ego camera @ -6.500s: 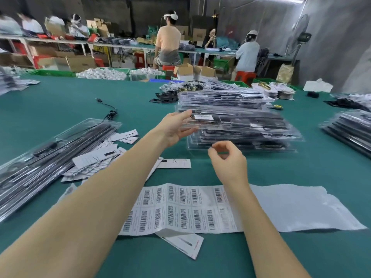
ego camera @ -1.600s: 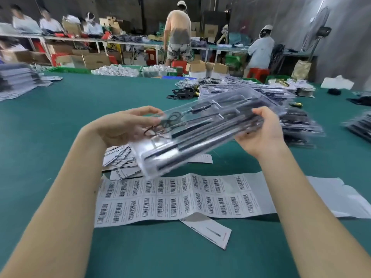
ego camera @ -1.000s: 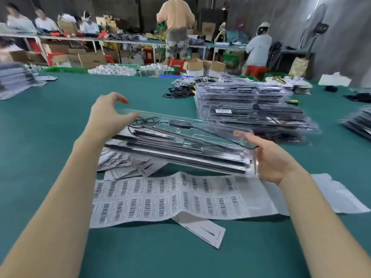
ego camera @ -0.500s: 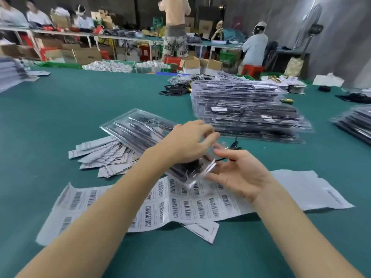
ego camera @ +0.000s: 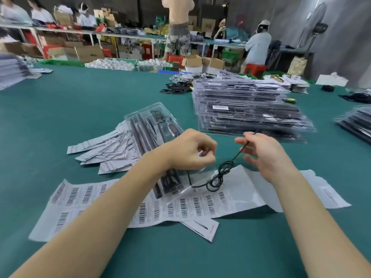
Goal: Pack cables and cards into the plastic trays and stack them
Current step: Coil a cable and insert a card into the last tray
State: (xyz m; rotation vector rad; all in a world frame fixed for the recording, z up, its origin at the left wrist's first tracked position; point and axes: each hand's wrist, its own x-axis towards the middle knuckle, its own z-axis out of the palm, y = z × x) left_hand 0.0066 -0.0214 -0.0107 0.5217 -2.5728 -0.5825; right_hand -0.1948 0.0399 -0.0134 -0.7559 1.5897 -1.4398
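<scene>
**One tray open, many stacked**

Your left hand (ego camera: pixel 190 151) pinches the near tray (ego camera: pixel 152 133) lid; right hand (ego camera: pixel 265 155) pinches the loose cable (ego camera: pixel 220 173). The packed stack (ego camera: pixel 247 109) stands far right on the bench (ego camera: pixel 80 101). Cards (ego camera: pixel 104 151) remain left.

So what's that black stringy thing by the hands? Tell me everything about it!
It is a thin black cable, partly wound into small loose loops. The right hand pinches its upper end, so one strand runs up taut while the loops hang down onto the barcode sheet. It looks like bendy rubber. Another strand trails towards the clear tray.
</scene>
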